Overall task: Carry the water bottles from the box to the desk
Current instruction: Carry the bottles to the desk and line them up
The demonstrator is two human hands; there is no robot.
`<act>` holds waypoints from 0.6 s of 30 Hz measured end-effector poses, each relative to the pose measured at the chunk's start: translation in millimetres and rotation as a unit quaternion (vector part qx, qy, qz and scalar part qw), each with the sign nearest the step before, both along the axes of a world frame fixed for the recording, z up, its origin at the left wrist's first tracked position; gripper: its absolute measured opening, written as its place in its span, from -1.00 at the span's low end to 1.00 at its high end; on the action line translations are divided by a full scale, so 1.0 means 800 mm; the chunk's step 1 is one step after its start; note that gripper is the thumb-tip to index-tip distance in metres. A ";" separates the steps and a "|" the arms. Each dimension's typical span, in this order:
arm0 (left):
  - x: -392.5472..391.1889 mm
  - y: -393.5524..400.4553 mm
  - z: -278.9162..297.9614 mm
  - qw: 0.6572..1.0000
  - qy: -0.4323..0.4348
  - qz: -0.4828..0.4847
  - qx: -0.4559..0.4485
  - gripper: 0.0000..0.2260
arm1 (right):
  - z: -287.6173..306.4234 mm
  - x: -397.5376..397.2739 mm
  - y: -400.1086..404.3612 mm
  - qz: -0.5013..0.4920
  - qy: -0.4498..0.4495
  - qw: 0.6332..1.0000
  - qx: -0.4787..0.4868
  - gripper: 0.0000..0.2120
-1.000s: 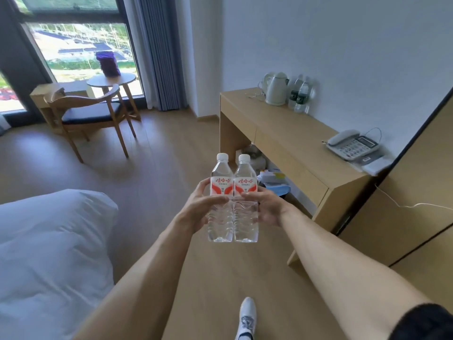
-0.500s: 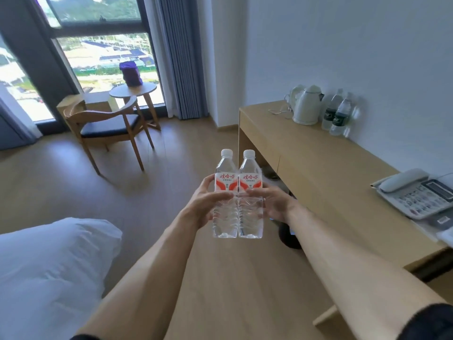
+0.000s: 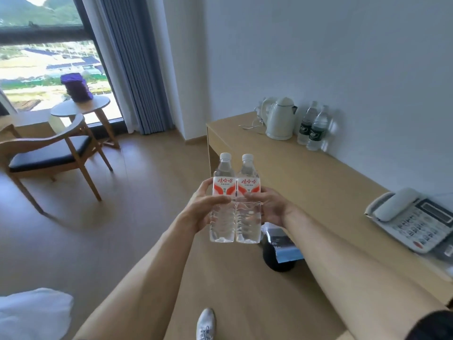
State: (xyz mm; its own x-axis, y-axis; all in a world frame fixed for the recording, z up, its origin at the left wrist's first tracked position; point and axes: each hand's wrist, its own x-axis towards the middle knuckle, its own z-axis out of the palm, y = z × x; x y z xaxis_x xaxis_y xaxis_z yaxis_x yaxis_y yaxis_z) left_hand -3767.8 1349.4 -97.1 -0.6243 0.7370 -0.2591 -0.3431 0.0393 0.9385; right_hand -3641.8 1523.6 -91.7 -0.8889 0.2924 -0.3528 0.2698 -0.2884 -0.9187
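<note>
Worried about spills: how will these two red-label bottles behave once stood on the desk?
The two red-label bottles look full, so probably heavy and fairly stable. Tall and narrow, a nudge could tip them. Their thin ribbed walls likely flex under each hand's grip.

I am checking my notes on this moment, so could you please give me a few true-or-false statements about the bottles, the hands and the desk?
1. Each hand, left hand and right hand, grips one of the red-labelled bottles. True.
2. The held bottles stand on the desk. False: they are in the air.
3. A white kettle stands on the desk. True.
4. The telephone lies beside the kettle. False: it lies at the desk's near end.
5. The held bottles have no caps. False: both have white caps.
</note>
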 end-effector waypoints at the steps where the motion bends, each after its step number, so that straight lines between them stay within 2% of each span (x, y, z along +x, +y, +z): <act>1: -0.016 0.018 0.000 1.000 0.003 -0.013 0.003 -0.35 | 0.000 -0.012 0.014 -0.015 -0.001 1.000 0.001 -0.60; 11: -0.167 0.204 0.016 0.989 -0.011 -0.147 -0.011 -0.27 | 0.010 -0.110 0.144 -0.194 -0.027 0.981 0.011 -0.61; 18: -0.190 0.315 0.011 0.966 -0.011 -0.257 -0.038 -0.29 | -0.004 -0.106 0.207 -0.298 -0.034 0.954 0.003 -0.65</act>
State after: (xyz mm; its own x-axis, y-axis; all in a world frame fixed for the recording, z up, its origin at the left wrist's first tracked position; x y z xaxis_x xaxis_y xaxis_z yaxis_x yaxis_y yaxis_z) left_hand -3920.1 1601.5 -88.0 -0.1748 0.9265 -0.3333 -0.2802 0.2777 0.9189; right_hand -3726.7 1689.2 -94.9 -0.5398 0.7403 -0.4008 0.1191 -0.4041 -0.9069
